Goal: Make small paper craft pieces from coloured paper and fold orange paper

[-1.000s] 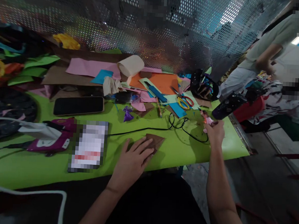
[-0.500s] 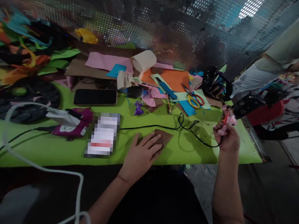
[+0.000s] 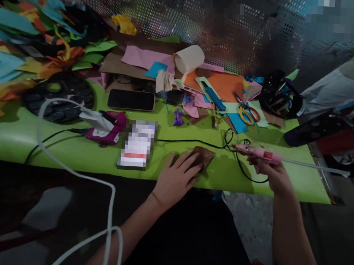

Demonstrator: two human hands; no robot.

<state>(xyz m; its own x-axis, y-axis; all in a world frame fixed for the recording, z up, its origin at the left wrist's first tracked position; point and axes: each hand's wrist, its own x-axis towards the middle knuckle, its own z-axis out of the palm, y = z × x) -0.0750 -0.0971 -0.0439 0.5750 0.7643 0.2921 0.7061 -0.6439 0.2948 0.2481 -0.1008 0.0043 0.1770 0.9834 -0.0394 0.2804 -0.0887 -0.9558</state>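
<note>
From where I stood, the left hand lay flat on folded brown paper on the counter, fingers loosely spread, gripping nothing. The right hand kept a closed grip around a pink glue gun above the counter, its nozzle toward that paper. If hot, it could have burned the left hand; the looped black cord could have snagged and jerked it. Its red label was too small to read.

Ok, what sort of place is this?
Probably a paper-craft workspace: the right hand holds a pink glue gun, with scissors and orange paper on the green table.
</note>
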